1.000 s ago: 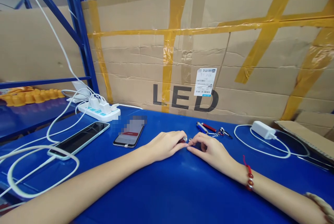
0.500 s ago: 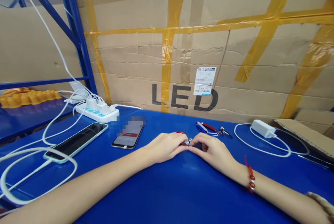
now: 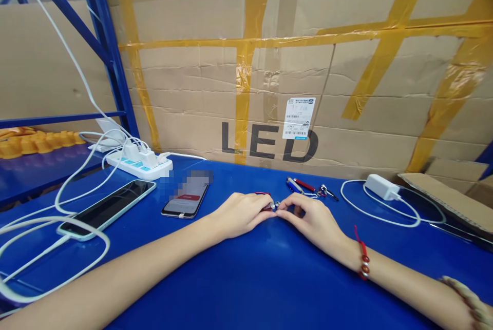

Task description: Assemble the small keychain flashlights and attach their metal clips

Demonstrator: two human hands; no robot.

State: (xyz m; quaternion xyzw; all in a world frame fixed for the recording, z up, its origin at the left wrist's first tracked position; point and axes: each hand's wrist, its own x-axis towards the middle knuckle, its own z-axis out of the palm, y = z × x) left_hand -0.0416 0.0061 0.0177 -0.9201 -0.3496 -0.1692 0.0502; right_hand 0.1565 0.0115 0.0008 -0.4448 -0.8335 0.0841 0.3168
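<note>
My left hand rests low over the blue table, its fingers closed around a small red tube with a silver end. Most of the tube is hidden by the fingers. Facing it, my right hand is closed in a pinch at the tube's end, thumb and fingertips together. A tiny silver piece shows at those fingertips, too small to name. The fingertips of both hands nearly meet. Just beyond my right hand lie a blue-and-silver pen-like tube, a red pen-like tube and small metal clasps.
Left of my arm are a dark-screened phone on a white cable, another phone and a power strip with plugs. A white charger with its looped cable lies right. A large taped cardboard box stands behind the table.
The whole view has shifted slightly, so everything sits a little further left. Both hands keep nearly the same pose at the red tube's silver end.
</note>
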